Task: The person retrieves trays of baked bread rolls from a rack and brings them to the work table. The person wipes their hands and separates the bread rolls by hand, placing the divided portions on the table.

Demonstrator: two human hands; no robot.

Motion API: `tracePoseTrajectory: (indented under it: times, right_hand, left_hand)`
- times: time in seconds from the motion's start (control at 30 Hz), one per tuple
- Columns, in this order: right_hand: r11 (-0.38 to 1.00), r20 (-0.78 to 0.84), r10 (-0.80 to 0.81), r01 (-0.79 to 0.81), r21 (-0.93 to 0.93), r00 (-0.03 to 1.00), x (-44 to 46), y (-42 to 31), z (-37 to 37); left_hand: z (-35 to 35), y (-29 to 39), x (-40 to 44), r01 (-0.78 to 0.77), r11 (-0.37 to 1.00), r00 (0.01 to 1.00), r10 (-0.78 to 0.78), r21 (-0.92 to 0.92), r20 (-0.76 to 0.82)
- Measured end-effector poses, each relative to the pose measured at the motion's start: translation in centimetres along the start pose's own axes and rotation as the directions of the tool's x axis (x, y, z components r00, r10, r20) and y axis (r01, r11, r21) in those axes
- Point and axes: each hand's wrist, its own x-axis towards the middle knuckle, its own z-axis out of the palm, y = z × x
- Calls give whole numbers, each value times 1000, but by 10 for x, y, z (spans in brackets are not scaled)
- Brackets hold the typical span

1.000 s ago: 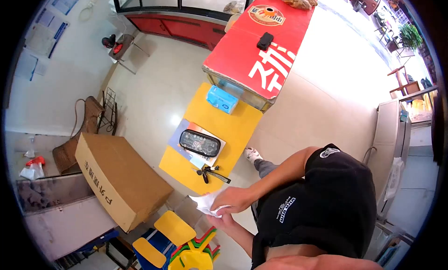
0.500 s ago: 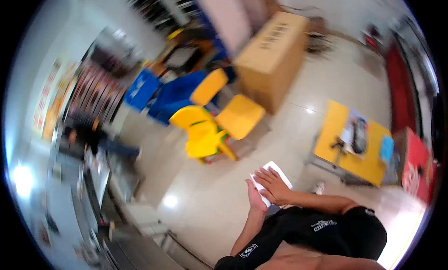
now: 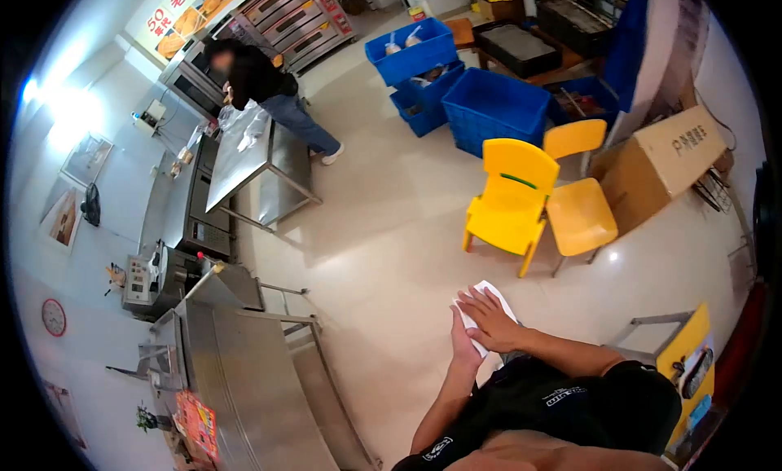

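A white folded sheet, paper or cloth [image 3: 507,302], is pressed between my two hands in front of my black shirt. My left hand [image 3: 464,341] is underneath and to its left side, gripping its edge. On top of it lies my right hand [image 3: 494,323], its fingers laid across the sheet and close to my left hand. Part of the sheet is hidden by my fingers, so I cannot tell whether it is paper or cloth.
Ahead stand a yellow plastic chair [image 3: 516,198], a wooden-seat chair [image 3: 582,214], a cardboard box [image 3: 664,161] and blue crates [image 3: 497,108]. Steel tables [image 3: 252,365] line the left. Another person [image 3: 261,80] works at a far steel table [image 3: 236,165]. A yellow table [image 3: 692,349] is at right.
My view has swung to the left, bringing the steel tables, ovens and the other person into clearer sight. My hands stay together on the white sheet.
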Motion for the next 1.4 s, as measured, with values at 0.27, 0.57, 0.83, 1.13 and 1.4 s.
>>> tracePoseTrajectory:
  times: [0.27, 0.57, 0.83, 1.13, 1.4]
  right_hand:
    - [946, -286, -163, 232, 225, 944, 271, 85, 24]
    - [930, -230, -267, 313, 193, 936, 533, 171, -2]
    - [883, -114, 272, -201, 424, 955, 831, 263, -13]
    - [955, -318, 9, 86, 284, 948, 1139, 382, -63]
    - [474, -242, 251, 99, 875, 937, 1384, 454, -211]
  left_hand:
    - [16, 212, 178, 16, 994, 1000, -15, 104, -5]
    - [44, 392, 368, 70, 944, 985, -14, 323, -173]
    - [106, 612, 554, 95, 956, 995, -87, 279, -42]
    - [152, 799, 825, -91, 978, 994, 76, 189, 83]
    - [288, 927, 1068, 38, 994, 976, -59, 101, 209]
